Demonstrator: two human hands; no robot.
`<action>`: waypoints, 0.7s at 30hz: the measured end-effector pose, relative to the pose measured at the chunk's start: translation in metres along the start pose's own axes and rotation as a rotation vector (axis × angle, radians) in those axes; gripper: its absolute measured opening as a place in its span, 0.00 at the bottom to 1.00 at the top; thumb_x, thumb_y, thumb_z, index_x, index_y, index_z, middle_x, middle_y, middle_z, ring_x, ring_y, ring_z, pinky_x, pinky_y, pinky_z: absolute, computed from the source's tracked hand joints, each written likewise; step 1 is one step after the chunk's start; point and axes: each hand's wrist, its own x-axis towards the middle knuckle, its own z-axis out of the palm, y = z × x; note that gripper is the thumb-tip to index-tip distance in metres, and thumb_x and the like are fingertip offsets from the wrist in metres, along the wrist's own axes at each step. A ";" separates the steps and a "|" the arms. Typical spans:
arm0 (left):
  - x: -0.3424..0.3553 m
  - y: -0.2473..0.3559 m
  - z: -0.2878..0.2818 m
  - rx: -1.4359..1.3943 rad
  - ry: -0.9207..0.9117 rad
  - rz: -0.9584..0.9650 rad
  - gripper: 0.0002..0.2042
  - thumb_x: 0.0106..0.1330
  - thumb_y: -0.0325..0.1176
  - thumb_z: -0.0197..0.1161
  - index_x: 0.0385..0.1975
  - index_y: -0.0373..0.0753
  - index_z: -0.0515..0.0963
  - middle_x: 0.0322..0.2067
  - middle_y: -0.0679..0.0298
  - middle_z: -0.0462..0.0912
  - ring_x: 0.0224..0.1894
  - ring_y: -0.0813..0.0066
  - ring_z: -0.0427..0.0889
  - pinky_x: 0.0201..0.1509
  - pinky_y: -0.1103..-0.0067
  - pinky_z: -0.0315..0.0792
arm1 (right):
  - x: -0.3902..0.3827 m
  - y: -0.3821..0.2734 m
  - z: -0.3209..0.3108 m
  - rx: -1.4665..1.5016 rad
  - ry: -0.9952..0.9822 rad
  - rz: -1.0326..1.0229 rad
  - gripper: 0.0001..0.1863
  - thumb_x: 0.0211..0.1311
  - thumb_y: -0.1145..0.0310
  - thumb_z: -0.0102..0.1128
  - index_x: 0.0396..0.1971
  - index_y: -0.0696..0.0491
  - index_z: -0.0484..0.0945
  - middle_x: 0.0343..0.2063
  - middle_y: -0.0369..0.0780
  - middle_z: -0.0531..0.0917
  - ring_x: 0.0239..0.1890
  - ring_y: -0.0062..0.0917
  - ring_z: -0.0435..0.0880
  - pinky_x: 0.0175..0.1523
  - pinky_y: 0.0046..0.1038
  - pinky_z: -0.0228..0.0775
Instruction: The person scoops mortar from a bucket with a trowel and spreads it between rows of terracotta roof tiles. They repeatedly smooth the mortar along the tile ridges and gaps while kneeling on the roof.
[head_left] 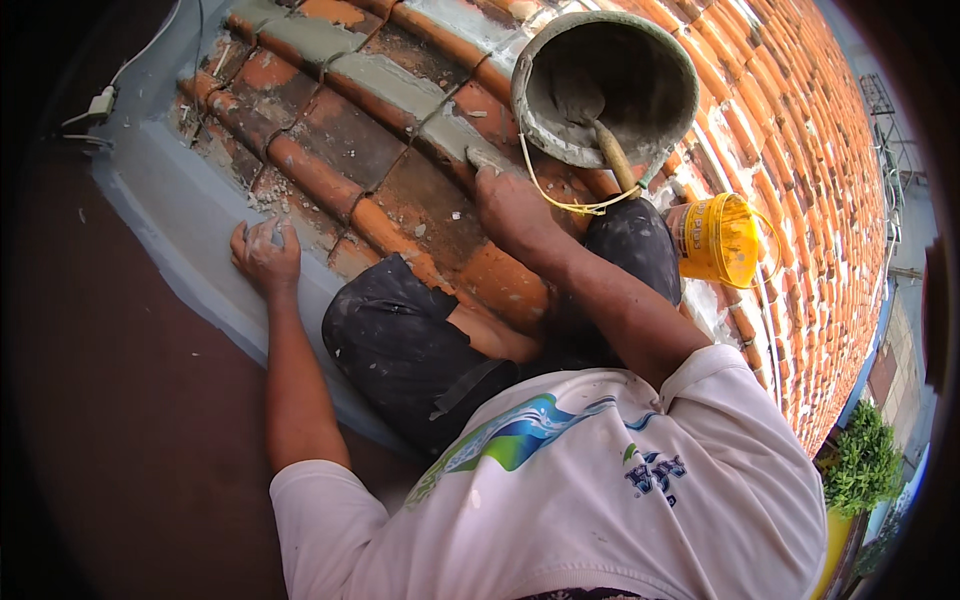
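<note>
My right hand (515,208) reaches over the roof tiles, its index finger stretched out and grey with mortar. That fingertip touches a strip of wet grey mortar (450,135) along a raised tile row. My left hand (268,258) rests by the grey-coated ledge (200,215), fingers curled around a small grey lump that I cannot make out clearly. Above my right hand, a mortar-crusted black bucket (540,140) stands tilted toward me. In it lies a trowel (615,155), its wooden handle leaning over the rim.
A yellow pail (722,240) lies tilted beside my right knee (635,245). Mortar crumbs (295,190) litter the tiles near the ledge. A white cable with a plug (100,103) lies at the far left. Orange tiles (800,150) slope away on the right.
</note>
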 end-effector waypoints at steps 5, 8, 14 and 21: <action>0.001 -0.001 0.006 0.002 0.017 -0.006 0.12 0.67 0.47 0.70 0.42 0.52 0.93 0.47 0.71 0.93 0.69 0.56 0.75 0.71 0.53 0.66 | -0.089 0.018 -0.048 0.015 -0.053 -0.056 0.06 0.72 0.73 0.55 0.40 0.59 0.77 0.33 0.54 0.87 0.37 0.52 0.89 0.44 0.52 0.81; 0.002 -0.002 0.009 0.021 0.021 0.009 0.12 0.67 0.47 0.70 0.42 0.51 0.93 0.47 0.70 0.92 0.69 0.56 0.75 0.71 0.53 0.67 | -0.113 0.020 -0.094 0.109 0.228 -0.059 0.09 0.76 0.68 0.59 0.46 0.58 0.77 0.35 0.54 0.87 0.36 0.55 0.87 0.44 0.53 0.79; 0.002 -0.006 0.010 -0.028 0.025 0.019 0.12 0.67 0.46 0.71 0.42 0.50 0.93 0.47 0.69 0.92 0.69 0.54 0.74 0.71 0.51 0.67 | -0.068 0.047 -0.143 0.218 0.191 0.149 0.11 0.78 0.65 0.57 0.40 0.59 0.78 0.36 0.56 0.86 0.41 0.58 0.85 0.45 0.53 0.75; 0.002 -0.024 0.017 -0.050 -0.040 0.057 0.11 0.69 0.44 0.70 0.45 0.50 0.93 0.48 0.67 0.92 0.69 0.53 0.75 0.70 0.53 0.68 | -0.122 0.099 -0.219 0.764 0.347 0.255 0.20 0.83 0.57 0.56 0.40 0.60 0.84 0.25 0.35 0.80 0.32 0.18 0.76 0.40 0.29 0.71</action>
